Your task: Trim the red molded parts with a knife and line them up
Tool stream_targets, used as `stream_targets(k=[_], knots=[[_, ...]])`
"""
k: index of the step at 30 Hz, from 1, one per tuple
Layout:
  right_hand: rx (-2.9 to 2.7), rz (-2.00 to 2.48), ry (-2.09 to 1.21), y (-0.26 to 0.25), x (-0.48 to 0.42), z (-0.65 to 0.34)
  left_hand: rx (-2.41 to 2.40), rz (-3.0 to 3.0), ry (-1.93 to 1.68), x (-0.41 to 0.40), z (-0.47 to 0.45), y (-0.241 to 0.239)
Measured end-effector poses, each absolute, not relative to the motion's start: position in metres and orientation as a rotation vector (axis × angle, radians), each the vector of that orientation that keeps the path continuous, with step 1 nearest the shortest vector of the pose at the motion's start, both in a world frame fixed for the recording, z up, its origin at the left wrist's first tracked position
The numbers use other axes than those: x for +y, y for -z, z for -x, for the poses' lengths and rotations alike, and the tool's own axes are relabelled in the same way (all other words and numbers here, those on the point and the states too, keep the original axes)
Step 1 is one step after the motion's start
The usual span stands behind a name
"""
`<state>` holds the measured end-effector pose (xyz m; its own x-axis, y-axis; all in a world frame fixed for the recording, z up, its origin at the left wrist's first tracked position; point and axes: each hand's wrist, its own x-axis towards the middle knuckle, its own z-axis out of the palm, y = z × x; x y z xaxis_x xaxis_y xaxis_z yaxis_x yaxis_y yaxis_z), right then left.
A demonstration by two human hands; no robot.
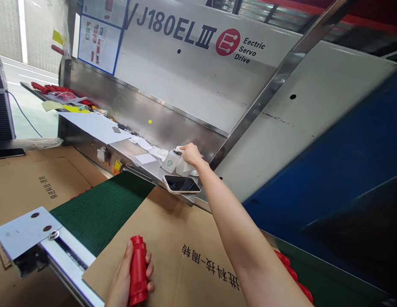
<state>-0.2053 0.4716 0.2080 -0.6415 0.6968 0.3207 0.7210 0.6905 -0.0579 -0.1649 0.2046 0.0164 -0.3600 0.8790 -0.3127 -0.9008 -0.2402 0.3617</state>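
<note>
My left hand (134, 273) is wrapped round a red ribbed plastic cylinder (138, 268), which looks like a flashlight body, held upright over a cardboard sheet. My right hand (191, 154) reaches out to the metal ledge, with its fingers curled at the metal top of a small white bottle (170, 161). A bit of white shows at the fingertips, too small to name. Just below that hand stands crumpled white tissue (183, 168). A phone (182, 184) with a dark screen lies on the ledge in front of the bottle.
A green conveyor belt (105, 209) runs left of the cardboard sheet (173, 226), beside a metal frame corner (28, 230). Papers (96, 125) and red parts (54, 89) lie along the ledge. Several red pieces (291, 270) sit at right. A slanted metal bar (256, 106) crosses the machine.
</note>
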Motion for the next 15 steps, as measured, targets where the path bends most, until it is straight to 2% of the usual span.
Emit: stream_targets(k=[15], knots=[[-2.445, 1.197, 0.067, -0.207, 0.454, 0.212, 0.474, 0.102, -1.766, 0.193, 0.167, -0.031]])
